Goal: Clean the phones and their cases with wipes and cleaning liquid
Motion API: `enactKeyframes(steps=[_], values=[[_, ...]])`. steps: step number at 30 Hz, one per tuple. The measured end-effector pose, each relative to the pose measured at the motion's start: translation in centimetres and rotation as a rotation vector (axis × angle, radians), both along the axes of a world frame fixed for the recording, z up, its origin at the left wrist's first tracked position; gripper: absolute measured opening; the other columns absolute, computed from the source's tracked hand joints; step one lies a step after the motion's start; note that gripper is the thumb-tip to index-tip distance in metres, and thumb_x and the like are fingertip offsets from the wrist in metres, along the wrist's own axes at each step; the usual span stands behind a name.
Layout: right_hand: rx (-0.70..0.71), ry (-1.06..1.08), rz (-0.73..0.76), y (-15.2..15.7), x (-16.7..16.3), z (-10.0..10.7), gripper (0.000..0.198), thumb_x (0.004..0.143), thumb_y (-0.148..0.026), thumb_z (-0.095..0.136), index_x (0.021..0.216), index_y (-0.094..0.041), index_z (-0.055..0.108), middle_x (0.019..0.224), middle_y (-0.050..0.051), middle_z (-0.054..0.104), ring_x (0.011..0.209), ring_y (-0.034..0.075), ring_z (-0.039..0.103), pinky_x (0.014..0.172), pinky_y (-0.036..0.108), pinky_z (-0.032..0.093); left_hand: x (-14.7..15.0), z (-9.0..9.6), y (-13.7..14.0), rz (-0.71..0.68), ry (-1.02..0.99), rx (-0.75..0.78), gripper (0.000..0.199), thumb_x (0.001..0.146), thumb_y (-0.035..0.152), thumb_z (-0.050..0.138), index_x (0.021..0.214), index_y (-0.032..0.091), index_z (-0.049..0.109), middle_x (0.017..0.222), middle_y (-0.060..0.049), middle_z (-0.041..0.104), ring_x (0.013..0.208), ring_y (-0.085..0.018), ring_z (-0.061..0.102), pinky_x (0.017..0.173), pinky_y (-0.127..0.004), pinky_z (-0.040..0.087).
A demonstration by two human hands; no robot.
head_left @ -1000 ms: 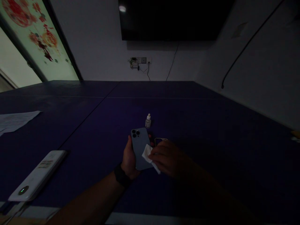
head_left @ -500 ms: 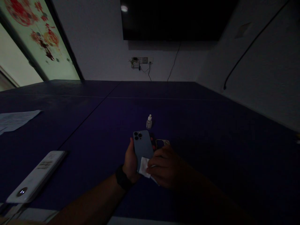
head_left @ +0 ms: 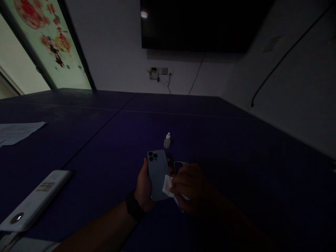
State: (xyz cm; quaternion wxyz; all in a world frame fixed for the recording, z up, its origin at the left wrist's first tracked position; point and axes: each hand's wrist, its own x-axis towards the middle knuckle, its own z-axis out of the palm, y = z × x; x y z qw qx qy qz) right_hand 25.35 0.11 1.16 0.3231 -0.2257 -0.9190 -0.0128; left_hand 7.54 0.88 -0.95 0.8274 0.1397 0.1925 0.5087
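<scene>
A light blue smartphone (head_left: 159,175) lies back side up in my left hand (head_left: 144,182), whose thumb and fingers hold its two long edges. Its camera lenses are at the far left corner. My right hand (head_left: 187,187) pinches a folded white wipe (head_left: 168,185), which overlaps the phone's lower right edge. Partly hidden behind my right hand, a phone case (head_left: 179,163) lies on the table. Just beyond the phone stands a small dropper bottle (head_left: 167,141) with a white top, upright.
On the purple-blue table (head_left: 110,147), a white power bank (head_left: 36,197) with a lit display and a cable lies at the left. Printed paper (head_left: 19,133) is farther left. Beyond the table, a dark television (head_left: 199,26) hangs above wall sockets (head_left: 161,71).
The wipe in my right hand has shifted right across the phone's back, toward its right edge. My left hand still holds the phone. The whole view has tilted slightly.
</scene>
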Motion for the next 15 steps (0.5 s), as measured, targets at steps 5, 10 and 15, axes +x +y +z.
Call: enactKeyframes(steps=[5, 10, 15], values=[[0.022, -0.050, 0.013, -0.3, -0.1, -0.1, 0.011, 0.090, -0.020, 0.065, 0.098, -0.025, 0.071, 0.098, 0.000, 0.077, 0.093, 0.020, 0.057, 0.085, 0.038, 0.035, 0.1, 0.0, 0.1, 0.016, -0.009, 0.004, 0.069, 0.097, 0.068, 0.040, 0.109, 0.009, 0.072, 0.086, -0.013, 0.074, 0.075, -0.021, 0.069, 0.072, -0.031, 0.050], [0.012, -0.089, 0.031, -0.4, -0.4, -0.7, 0.009, 0.089, -0.020, 0.066, 0.090, -0.026, 0.072, 0.092, -0.002, 0.077, 0.092, 0.020, 0.057, 0.087, 0.040, 0.037, 0.0, -0.2, 0.0, 0.009, -0.030, 0.013, 0.068, 0.095, 0.070, 0.043, 0.114, 0.010, 0.072, 0.088, -0.012, 0.075, 0.076, -0.022, 0.069, 0.074, -0.033, 0.051], [0.034, 0.019, -0.021, -0.4, -1.0, -1.1, 0.016, 0.093, -0.022, 0.066, 0.107, -0.027, 0.071, 0.104, -0.002, 0.079, 0.093, 0.020, 0.058, 0.087, 0.039, 0.036, 0.1, -0.2, 0.1, -0.032, -0.056, 0.016, 0.068, 0.097, 0.069, 0.041, 0.111, 0.010, 0.072, 0.088, -0.013, 0.075, 0.076, -0.020, 0.069, 0.074, -0.030, 0.050]])
